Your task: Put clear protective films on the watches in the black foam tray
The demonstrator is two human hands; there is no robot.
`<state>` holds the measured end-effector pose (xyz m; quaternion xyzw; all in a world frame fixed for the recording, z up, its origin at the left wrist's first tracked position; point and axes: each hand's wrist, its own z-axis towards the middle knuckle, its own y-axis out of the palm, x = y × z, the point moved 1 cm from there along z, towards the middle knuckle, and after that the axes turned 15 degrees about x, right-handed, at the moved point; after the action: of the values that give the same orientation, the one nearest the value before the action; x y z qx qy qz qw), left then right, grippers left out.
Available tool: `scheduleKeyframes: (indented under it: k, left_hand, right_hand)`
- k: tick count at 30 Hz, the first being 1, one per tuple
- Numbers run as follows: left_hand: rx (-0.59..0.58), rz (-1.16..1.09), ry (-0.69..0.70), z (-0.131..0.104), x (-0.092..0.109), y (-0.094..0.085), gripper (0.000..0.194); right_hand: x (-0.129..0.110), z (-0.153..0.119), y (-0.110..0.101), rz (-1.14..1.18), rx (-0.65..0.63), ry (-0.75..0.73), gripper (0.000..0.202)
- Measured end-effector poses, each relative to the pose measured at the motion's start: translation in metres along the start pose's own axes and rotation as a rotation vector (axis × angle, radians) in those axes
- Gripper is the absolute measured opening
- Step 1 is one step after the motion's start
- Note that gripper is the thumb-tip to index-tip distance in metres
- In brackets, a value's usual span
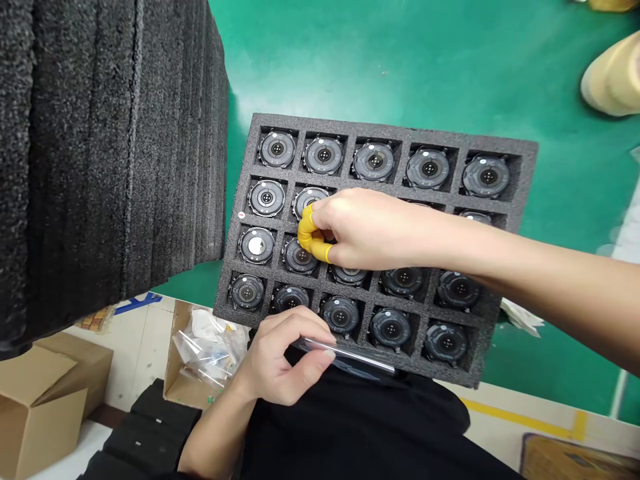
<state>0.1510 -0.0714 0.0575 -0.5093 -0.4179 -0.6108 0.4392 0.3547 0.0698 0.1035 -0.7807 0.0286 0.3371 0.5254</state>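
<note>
A grey foam tray (385,127) holds rows of round black watch cases, each in a square pocket with its sensor side up. My right hand (370,227), wearing yellow finger cots (311,237), reaches in from the right over the second column. Its thumb and forefinger are curled together above a watch case (300,257); what lies between the tips is hidden. At the tray's near edge, my left hand (285,353) pinches a clear plastic sheet (367,357) between thumb and fingers. One watch case (257,245) in the left column bears a white round patch.
A tall stack of dark foam trays (125,147) rises close on the left. Below it are an open cardboard box (50,400) and a carton (175,360) of crumpled clear plastic. Black foam blocks (155,427) lie beside them. The work surface (400,67) is green.
</note>
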Motion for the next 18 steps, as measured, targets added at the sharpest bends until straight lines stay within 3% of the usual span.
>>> scheduleKeyframes:
  k: [18]
  left_hand:
    - [0.004,0.000,-0.001,-0.0012,-0.0014,-0.0014,0.011]
  right_hand:
    - [-0.0045,-0.0023,0.0017,-0.068,0.012,-0.006,0.019]
